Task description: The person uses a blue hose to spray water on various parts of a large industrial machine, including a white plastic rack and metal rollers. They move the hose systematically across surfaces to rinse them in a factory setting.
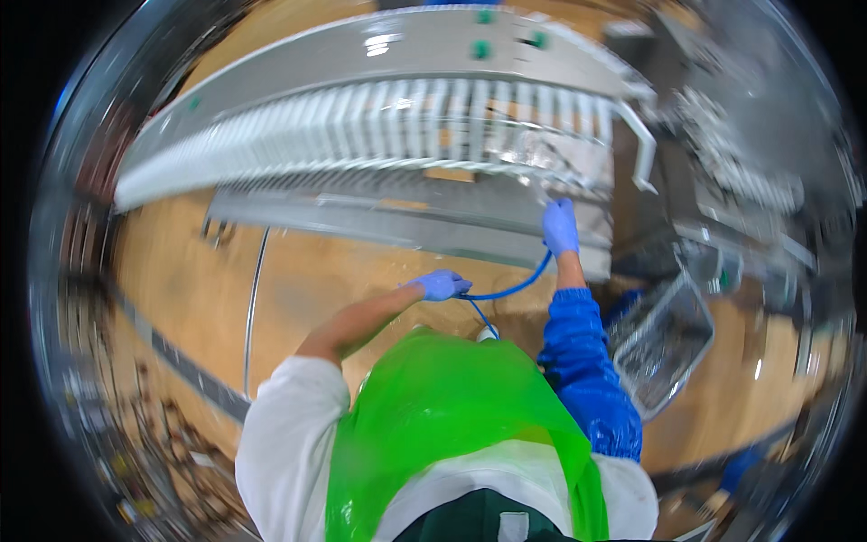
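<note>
My right hand [561, 227], in a blue-violet glove, is closed on the upper end of a blue hose [511, 292] near the front right of a roller conveyor [467, 118]. A pale blurred streak [538, 190], which looks like water spray, runs from this hand towards the rollers. Lower and to the left, my left hand [440, 285], gloved alike, grips the hose further along. From there the hose hangs down in front of my green apron [460, 400]. Whether a nozzle sits inside my right hand is hidden.
A metal tray [325, 203] runs under the rollers. A grey plastic crate [667, 345] stands on the tan floor [325, 284] to my right. Blurred metal machinery [752, 135] fills the right side. A narrow floor drain [255, 305] lies to the left.
</note>
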Available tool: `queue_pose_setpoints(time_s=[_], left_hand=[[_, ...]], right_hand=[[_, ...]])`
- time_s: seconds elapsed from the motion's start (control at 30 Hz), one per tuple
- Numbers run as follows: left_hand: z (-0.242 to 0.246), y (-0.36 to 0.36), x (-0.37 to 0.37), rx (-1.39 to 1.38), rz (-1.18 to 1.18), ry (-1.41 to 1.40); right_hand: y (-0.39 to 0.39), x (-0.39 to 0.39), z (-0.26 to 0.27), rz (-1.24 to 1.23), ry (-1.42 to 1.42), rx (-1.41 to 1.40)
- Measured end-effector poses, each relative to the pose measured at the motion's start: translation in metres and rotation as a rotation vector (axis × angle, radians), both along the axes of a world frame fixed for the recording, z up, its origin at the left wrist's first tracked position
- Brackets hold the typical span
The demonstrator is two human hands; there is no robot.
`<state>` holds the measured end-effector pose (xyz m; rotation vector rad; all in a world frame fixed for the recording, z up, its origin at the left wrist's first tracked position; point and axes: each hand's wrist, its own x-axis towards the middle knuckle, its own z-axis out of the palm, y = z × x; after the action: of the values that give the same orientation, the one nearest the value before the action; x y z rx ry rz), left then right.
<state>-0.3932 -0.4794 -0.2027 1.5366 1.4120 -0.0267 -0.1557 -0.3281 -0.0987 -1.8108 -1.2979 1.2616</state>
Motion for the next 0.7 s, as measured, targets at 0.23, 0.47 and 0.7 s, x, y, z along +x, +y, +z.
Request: queue_pose_setpoints(time_s=[0.23,0.47,0.7], left_hand=[[-0.023,0.022,-0.099,-0.080,1.236,-0.710],[-0.044,-0.033,-0.240,0.189,1.555,-0.587],[-0.016,-0.078,-0.260,-0.032,1.831,-0.528]], right_hand=[[-0.066,-0.163,-0.048,1.044,-0.061,0.421],[-0.133,-0.265,0.018,1.174,-0.163,0.393],[-0.137,-0.330,0.026,1.232,-0.058,0.462]])
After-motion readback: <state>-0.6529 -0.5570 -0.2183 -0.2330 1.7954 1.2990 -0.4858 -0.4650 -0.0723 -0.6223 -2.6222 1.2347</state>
